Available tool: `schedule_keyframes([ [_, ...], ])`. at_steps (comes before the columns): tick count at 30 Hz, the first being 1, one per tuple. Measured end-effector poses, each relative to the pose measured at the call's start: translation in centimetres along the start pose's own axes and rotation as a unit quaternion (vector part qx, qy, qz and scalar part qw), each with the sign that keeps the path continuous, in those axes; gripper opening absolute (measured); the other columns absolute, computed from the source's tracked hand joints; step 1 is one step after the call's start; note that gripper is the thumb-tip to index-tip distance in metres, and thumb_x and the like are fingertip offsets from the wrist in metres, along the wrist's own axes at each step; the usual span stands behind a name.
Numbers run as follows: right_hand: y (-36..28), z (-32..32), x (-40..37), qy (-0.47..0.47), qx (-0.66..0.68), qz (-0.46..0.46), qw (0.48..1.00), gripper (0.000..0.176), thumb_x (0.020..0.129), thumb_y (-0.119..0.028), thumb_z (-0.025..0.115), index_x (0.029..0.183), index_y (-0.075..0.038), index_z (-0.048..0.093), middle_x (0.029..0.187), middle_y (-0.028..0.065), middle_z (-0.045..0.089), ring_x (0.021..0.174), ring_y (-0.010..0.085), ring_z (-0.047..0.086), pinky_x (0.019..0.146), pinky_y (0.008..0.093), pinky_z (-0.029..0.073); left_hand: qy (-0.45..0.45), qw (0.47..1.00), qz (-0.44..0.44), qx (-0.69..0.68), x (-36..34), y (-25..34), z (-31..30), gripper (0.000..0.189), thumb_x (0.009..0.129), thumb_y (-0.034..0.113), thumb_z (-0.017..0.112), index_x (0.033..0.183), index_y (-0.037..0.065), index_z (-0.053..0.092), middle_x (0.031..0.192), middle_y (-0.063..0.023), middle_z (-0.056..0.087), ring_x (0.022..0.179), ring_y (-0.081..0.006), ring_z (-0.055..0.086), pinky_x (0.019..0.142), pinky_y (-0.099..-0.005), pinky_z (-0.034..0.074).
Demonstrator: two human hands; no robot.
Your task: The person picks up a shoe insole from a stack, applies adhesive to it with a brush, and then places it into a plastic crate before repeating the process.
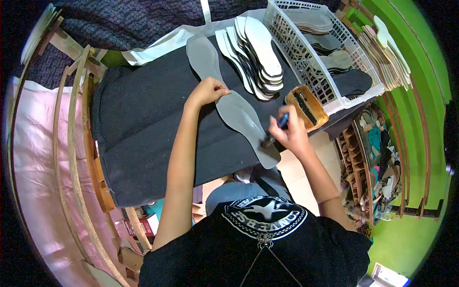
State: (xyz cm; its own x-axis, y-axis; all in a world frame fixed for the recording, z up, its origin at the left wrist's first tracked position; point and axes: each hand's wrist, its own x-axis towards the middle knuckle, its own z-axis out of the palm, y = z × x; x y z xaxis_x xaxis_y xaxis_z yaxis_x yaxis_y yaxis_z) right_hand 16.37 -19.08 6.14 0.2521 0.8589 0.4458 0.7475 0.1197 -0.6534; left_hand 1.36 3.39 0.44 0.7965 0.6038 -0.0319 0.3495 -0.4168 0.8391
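A grey insole lies on the black-covered table, its near end reaching past the edge. Part of its surface has a wet shine. My left hand is closed in a pinch at its far end. In my right hand is a blue-handled brush, its dark, blurred bristles against the insole's near part. A second grey insole lies beyond my left hand. Close to my right hand stands a yellowish, stained open container with something dark inside.
Stacked white and black insoles lie at the back of the table. A white plastic basket at the right holds more insole stacks. Pale cut pieces lean by the green wall. Below is a shelf with scraps.
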Motion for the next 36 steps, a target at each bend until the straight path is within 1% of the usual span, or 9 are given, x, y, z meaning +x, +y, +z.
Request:
schedule_keyframes([
  [1, -0.3, 0.5, 1.1, -0.011, 0.006, 0.030, 0.999, 0.030, 0.069, -0.017, 0.063, 0.084, -0.004, 0.041, 0.054, 0.0099, 0.050, 0.043, 0.0216, 0.053, 0.040, 0.0302, 0.041, 0.003, 1.000, 0.009, 0.012, 0.0, 0.3, 0.0, 0.019, 0.072, 0.015, 0.062, 0.075, -0.003, 0.061, 0.057, -0.0023, 0.055, 0.049, -0.0062, 0.046, 0.044, -0.0228, 0.037],
  [2, -0.3, 1.7, 2.3, 0.052, 0.012, -0.009, 0.999, 0.028, 0.070, -0.019, 0.062, 0.084, -0.004, 0.042, 0.051, 0.0099, 0.049, 0.041, 0.0217, 0.052, 0.039, 0.0306, 0.040, 0.001, 1.000, 0.017, 0.010, 0.0, 0.4, 0.0, 0.019, 0.073, 0.015, 0.061, 0.074, -0.003, 0.061, 0.056, -0.0018, 0.054, 0.049, -0.0060, 0.045, 0.043, -0.0228, 0.037],
  [7, -1.1, 6.3, 7.4, 0.119, 0.064, -0.090, 0.987, 0.028, 0.070, -0.020, 0.062, 0.083, -0.004, 0.043, 0.055, 0.0129, 0.049, 0.046, 0.0278, 0.053, 0.042, 0.0342, 0.041, -0.011, 1.000, -0.012, -0.003, -0.7, 1.3, -0.3, 0.017, 0.070, 0.014, 0.062, 0.073, -0.003, 0.061, 0.054, -0.0053, 0.054, 0.045, -0.0085, 0.045, 0.044, -0.0245, 0.036],
  [10, -0.6, 7.8, 8.3, 0.108, 0.045, -0.109, 0.987, 0.028, 0.070, -0.020, 0.062, 0.084, -0.004, 0.043, 0.058, 0.0138, 0.051, 0.048, 0.0294, 0.053, 0.043, 0.0352, 0.042, 0.008, 1.000, -0.005, 0.001, -0.7, 1.0, -0.1, 0.018, 0.071, 0.014, 0.061, 0.071, -0.003, 0.060, 0.051, -0.0030, 0.051, 0.044, -0.0079, 0.043, 0.042, -0.0240, 0.035],
  [14, -0.9, 7.7, 7.9, 0.069, 0.096, -0.049, 0.992, 0.031, 0.069, -0.019, 0.063, 0.085, -0.002, 0.043, 0.059, 0.0143, 0.052, 0.051, 0.0307, 0.054, 0.045, 0.0360, 0.043, 0.003, 1.000, 0.007, -0.001, -0.3, 0.2, -0.4, 0.018, 0.072, 0.014, 0.060, 0.067, -0.003, 0.059, 0.050, -0.0024, 0.049, 0.043, -0.0074, 0.043, 0.040, -0.0234, 0.035],
  [17, -0.9, 8.4, 8.2, 0.116, 0.102, -0.151, 0.976, 0.027, 0.072, -0.014, 0.062, 0.082, -0.004, 0.040, 0.051, 0.0033, 0.043, 0.041, 0.0080, 0.043, 0.037, 0.0219, 0.035, -0.024, 1.000, 0.002, -0.014, 0.0, 0.0, -0.6, 0.016, 0.072, 0.012, 0.057, 0.066, -0.002, 0.058, 0.050, -0.0012, 0.048, 0.043, -0.0068, 0.043, 0.040, -0.0233, 0.035],
  [24, -0.4, 8.5, 8.0, 0.120, 0.052, -0.256, 0.958, 0.030, 0.070, -0.012, 0.064, 0.083, -0.002, 0.039, 0.057, 0.0063, 0.049, 0.042, 0.0138, 0.048, 0.039, 0.0244, 0.039, -0.070, 0.995, -0.019, -0.075, 0.5, -0.7, -0.8, 0.016, 0.073, 0.013, 0.058, 0.074, -0.002, 0.061, 0.052, 0.0000, 0.048, 0.044, -0.0064, 0.042, 0.040, -0.0218, 0.036],
  [35, 2.3, 6.2, 7.6, 0.107, -0.003, -0.153, 0.982, 0.032, 0.068, -0.009, 0.065, 0.083, -0.004, 0.037, 0.058, 0.0063, 0.050, 0.044, 0.0142, 0.051, 0.041, 0.0242, 0.041, -0.086, 0.993, -0.017, -0.079, 0.4, 0.0, -1.0, 0.022, 0.073, 0.022, 0.062, 0.074, 0.000, 0.061, 0.052, 0.0028, 0.047, 0.044, -0.0054, 0.041, 0.039, -0.0211, 0.034],
  [36, 2.3, 6.2, 7.8, 0.126, 0.016, -0.141, 0.982, 0.027, 0.067, -0.015, 0.064, 0.078, -0.004, 0.042, 0.048, 0.0067, 0.047, 0.038, 0.0214, 0.052, 0.037, 0.0307, 0.041, -0.087, 0.993, -0.019, -0.075, 0.4, 0.1, -1.0, 0.021, 0.073, 0.022, 0.062, 0.074, 0.000, 0.061, 0.052, 0.0029, 0.047, 0.044, -0.0054, 0.041, 0.039, -0.0211, 0.034],
])
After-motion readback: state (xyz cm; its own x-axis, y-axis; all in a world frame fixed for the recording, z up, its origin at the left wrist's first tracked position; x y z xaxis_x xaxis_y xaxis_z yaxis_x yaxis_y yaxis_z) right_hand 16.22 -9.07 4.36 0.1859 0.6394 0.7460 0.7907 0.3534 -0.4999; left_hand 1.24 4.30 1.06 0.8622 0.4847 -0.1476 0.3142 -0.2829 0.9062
